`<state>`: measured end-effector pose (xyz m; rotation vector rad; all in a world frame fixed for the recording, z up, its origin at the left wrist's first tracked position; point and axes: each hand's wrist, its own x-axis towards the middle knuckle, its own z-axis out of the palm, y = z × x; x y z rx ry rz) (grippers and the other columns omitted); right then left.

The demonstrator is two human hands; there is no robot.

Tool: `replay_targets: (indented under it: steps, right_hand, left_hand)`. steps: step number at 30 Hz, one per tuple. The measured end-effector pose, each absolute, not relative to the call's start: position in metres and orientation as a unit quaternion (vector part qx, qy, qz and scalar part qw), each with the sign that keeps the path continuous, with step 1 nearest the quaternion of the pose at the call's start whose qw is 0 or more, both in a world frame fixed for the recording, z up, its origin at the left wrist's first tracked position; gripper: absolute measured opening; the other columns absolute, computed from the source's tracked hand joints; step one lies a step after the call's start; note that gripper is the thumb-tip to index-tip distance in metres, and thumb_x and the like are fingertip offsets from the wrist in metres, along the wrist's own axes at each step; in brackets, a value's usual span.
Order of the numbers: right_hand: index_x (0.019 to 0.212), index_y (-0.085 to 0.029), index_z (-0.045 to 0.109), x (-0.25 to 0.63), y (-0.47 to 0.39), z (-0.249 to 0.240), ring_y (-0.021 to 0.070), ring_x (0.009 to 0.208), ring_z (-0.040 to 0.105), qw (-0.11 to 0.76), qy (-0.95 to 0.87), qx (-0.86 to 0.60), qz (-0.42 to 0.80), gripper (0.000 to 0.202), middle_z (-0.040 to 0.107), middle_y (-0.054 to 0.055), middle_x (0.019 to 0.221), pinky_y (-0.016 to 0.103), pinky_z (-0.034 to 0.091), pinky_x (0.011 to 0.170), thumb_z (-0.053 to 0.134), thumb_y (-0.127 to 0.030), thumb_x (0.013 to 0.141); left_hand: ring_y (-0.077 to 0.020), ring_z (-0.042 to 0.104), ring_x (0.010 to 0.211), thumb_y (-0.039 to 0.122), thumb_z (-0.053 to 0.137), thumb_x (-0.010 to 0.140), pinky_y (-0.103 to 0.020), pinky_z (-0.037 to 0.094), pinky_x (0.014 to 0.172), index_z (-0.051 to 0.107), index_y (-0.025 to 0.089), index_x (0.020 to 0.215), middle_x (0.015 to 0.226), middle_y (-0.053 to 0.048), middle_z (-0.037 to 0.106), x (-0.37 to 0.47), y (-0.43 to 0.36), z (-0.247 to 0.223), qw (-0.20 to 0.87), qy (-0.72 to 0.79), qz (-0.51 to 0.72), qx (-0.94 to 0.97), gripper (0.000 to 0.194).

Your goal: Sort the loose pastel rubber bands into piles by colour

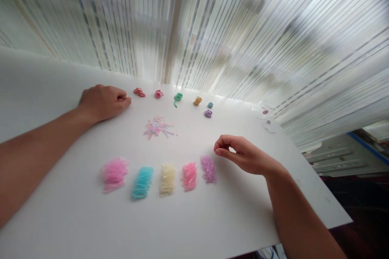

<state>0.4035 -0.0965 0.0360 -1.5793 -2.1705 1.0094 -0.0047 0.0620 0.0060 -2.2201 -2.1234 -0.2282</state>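
Observation:
My left hand (105, 102) rests on the white table (75, 218) in a loose fist, just left of a small red coil (139, 92). Over the table, my right hand (241, 153) is pinched, thumb against curled fingers; anything between the fingertips is too small to make out. Just below those fingertips lies a purple bundle (208, 169) of thin, short strands that look like small elastic bands. Similar bundles run leftward from it: coral pink (190, 176), cream (167, 179), blue (142, 183) and pink (115, 174). A loose pile of mixed pastel strands (158, 127) lies between my hands.
Along the back sit coiled pieces in pink (158, 94), green (178, 98), yellow (197, 101), blue (210, 105) and purple (208, 113). Clear plastic pieces (268, 125) lie at the right back edge. A striped translucent curtain (158, 20) hangs behind the table.

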Motion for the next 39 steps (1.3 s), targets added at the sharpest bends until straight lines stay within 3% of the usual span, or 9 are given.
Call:
replay_targets:
  steps: [6,12,17,33,39]
  right_hand:
    - [0.091,-0.021,0.069,0.401,-0.102,0.038,0.016,0.076,0.058,0.124,-0.756,-0.539,0.35,0.018,0.071,0.004,0.087,0.028,0.042,0.064,0.065,-0.035,0.101]
    - [0.09,-0.021,0.071,0.399,-0.104,0.039,0.0151,0.078,0.059,0.127,-0.767,-0.523,0.348,0.017,0.073,0.003,0.091,0.028,0.044,0.068,0.066,-0.034,0.101]
    - [0.09,-0.021,0.071,0.396,-0.105,0.039,0.015,0.077,0.059,0.128,-0.772,-0.515,0.349,0.015,0.073,0.003,0.091,0.028,0.043,0.067,0.065,-0.03,0.1]
    - [0.091,-0.022,0.074,0.397,-0.106,0.038,0.0161,0.079,0.06,0.122,-0.768,-0.526,0.343,0.014,0.074,0.004,0.09,0.028,0.044,0.066,0.067,-0.032,0.098]
    - [0.087,-0.021,0.073,0.399,-0.105,0.038,0.0165,0.075,0.059,0.141,-0.77,-0.53,0.327,0.017,0.072,0.005,0.085,0.028,0.045,0.063,0.068,-0.034,0.097]
  left_hand:
    - [-0.0241,0.055,0.08,0.054,0.045,0.089,-0.033,0.038,0.071,0.061,0.021,0.074,0.088,-0.008,0.068,-0.003,0.065,0.006,0.057,-0.699,-0.042,-0.712,0.039]
    - [-0.0251,0.06,0.088,0.054,0.046,0.09,-0.035,0.048,0.083,0.068,0.019,0.082,0.095,-0.008,0.069,-0.005,0.069,0.004,0.068,-0.701,-0.027,-0.709,0.043]
    - [-0.0256,0.062,0.094,0.052,0.048,0.091,-0.037,0.048,0.091,0.071,0.016,0.085,0.098,-0.008,0.071,-0.007,0.07,0.003,0.067,-0.71,-0.022,-0.701,0.043]
    - [-0.0244,0.06,0.094,0.051,0.048,0.091,-0.039,0.051,0.093,0.068,0.016,0.079,0.089,-0.007,0.063,-0.003,0.066,0.005,0.06,-0.705,-0.037,-0.705,0.042]
    - [-0.0279,0.062,0.1,0.05,0.049,0.089,-0.043,0.049,0.099,0.067,0.015,0.077,0.098,-0.009,0.069,-0.001,0.064,0.007,0.04,-0.705,-0.05,-0.706,0.041]
